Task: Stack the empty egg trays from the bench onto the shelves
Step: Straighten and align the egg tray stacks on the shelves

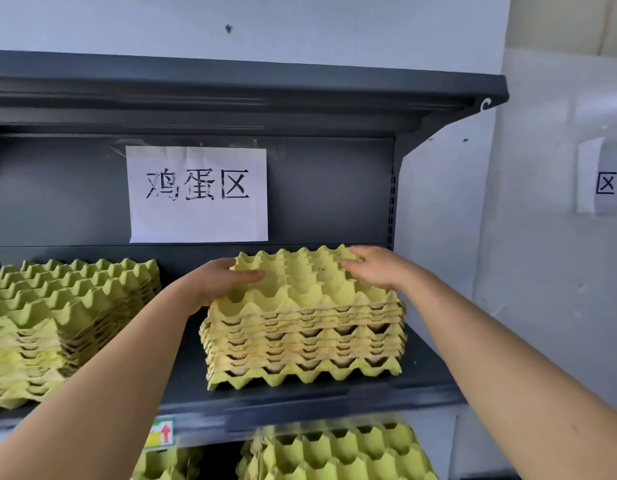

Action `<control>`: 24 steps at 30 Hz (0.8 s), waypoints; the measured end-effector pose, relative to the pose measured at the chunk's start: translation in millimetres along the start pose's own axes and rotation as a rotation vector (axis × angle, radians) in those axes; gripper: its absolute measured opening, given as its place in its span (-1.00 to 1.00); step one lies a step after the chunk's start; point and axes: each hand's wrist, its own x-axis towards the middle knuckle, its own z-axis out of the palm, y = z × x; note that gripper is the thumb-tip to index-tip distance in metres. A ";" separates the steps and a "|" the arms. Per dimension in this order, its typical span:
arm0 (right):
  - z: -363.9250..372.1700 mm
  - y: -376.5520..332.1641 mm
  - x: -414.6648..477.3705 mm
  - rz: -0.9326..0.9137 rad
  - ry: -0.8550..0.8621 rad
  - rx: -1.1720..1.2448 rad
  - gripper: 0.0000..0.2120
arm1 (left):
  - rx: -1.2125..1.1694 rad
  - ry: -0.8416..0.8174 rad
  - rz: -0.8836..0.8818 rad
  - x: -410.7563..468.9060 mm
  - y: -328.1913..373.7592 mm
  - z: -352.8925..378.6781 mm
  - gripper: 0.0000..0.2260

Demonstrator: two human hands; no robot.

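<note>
Pinched at its left edge by the left hand [217, 278], pressed by the right hand [376, 268], the top tray [300, 282] sits on the stack [300, 344], right end of the shelf [300, 398] — cups should be aligned

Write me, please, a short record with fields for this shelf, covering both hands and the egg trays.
top tray: yellow, empty, uppermost on the right stack
left hand: grips its left edge, thumb on top
right hand: rests on its far right corner
left stack: greener trays, apart from the right stack
shelf: dark metal, bears both stacks
paper sign: on the back panel, above the stacks
lower trays: more on the level below
</note>
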 end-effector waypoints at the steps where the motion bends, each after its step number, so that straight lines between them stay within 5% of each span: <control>1: -0.1 1.6 9.9 0.002 -0.030 -0.015 -0.39 | -0.012 -0.014 -0.026 7.4 -0.1 -0.4 0.02; 6: 10.4 11.5 52.6 0.016 -0.166 -0.046 -0.38 | -0.033 -0.026 -0.043 32.8 1.4 3.7 0.05; 10: 21.0 24.7 63.5 0.024 -0.198 -0.036 -0.41 | -0.034 0.001 -0.008 39.8 3.0 12.3 -0.15; 14: 21.4 25.4 63.0 0.018 -0.214 -0.032 -0.41 | 0.058 0.000 0.002 39.1 0.2 13.9 -0.08; 21: 9.5 17.9 45.7 -0.005 -0.147 -0.063 -0.40 | -0.036 -0.007 0.091 8.5 -2.1 9.8 -0.62; 24: 4.6 8.8 20.1 -0.040 -0.110 -0.002 -0.40 | -0.097 -0.029 0.105 -13.4 -14.4 8.5 -0.37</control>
